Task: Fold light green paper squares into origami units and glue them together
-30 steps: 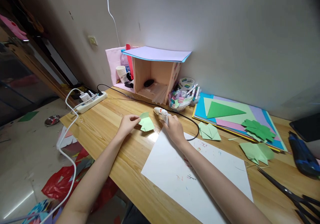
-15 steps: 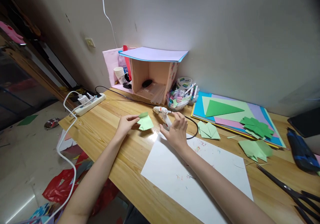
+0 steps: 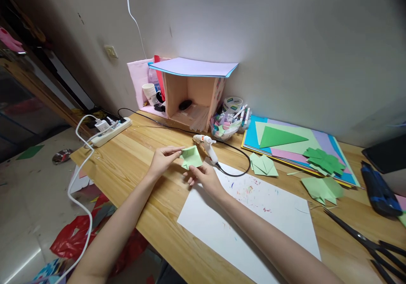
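Note:
A small folded light green paper (image 3: pixel 192 157) is held just above the wooden table. My left hand (image 3: pixel 164 159) pinches its left edge between thumb and fingers. The thumb and index finger of my right hand (image 3: pixel 204 177) grip its lower edge, while the other fingers curl beneath. Just behind and to the right, a white glue gun (image 3: pixel 207 147) rests on the table with its black cord looping right. Below my right forearm lies a large white sheet (image 3: pixel 250 212) with coloured marks. More folded light green papers (image 3: pixel 264 164) lie to the right.
A cardboard box (image 3: pixel 190 91) stands against the wall, beside a tub of markers and tape (image 3: pixel 229 121). Coloured sheets (image 3: pixel 285 153) are stacked at the right, with black scissors (image 3: pixel 361 237) in front. A power strip (image 3: pixel 112 132) sits at the left table edge.
My right hand has left the glue gun, moved left and down, and taken hold of the light green paper. The paper has tilted and shifted slightly right, still in my left hand.

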The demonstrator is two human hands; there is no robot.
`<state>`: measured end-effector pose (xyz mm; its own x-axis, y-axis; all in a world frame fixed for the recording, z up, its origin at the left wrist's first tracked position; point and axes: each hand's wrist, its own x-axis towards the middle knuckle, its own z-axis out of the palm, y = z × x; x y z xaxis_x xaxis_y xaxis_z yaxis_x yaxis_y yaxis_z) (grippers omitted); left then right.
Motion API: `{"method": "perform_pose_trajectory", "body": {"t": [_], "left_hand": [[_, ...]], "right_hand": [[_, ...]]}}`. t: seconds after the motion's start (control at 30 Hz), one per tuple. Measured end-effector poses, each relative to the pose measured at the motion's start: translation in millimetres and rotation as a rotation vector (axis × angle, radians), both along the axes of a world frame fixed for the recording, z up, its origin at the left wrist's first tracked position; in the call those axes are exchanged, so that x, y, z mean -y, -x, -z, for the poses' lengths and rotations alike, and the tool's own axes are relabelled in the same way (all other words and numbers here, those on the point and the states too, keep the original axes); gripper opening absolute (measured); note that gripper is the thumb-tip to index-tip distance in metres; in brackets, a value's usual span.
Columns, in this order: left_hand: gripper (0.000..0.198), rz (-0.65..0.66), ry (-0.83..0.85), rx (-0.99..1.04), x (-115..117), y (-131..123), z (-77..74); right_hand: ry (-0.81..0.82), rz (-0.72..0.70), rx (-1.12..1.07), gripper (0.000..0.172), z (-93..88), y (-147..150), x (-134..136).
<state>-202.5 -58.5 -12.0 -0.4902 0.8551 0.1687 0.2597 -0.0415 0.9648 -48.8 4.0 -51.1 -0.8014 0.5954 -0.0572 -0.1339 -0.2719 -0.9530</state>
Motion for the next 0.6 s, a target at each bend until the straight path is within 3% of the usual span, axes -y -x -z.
{"method": "perform_pose_trajectory", "body": {"t": [0.17,0.37,0.5,0.6], "left_hand": [[0.028,0.046,0.0,-0.052,1.1,-5.4,-2.1],[0.035,-0.072,0.079,0.125,-0.6,-5.7,0.7],[0.046,0.024,0.146,0.33,-1.7,-6.0,3.8],[0.04,0.081,0.21,0.383,-1.1,-8.6,3.3]], "right_hand": [[0.045,0.032,0.002,0.035,1.9,0.6,-3.7],[0.061,-0.009,-0.001,0.036,1.2,0.7,-4.8],[0.042,-0.05,-0.002,0.037,3.4,0.3,-5.5],[0.027,-0.078,0.002,0.037,4.5,-0.4,-5.3]]}}
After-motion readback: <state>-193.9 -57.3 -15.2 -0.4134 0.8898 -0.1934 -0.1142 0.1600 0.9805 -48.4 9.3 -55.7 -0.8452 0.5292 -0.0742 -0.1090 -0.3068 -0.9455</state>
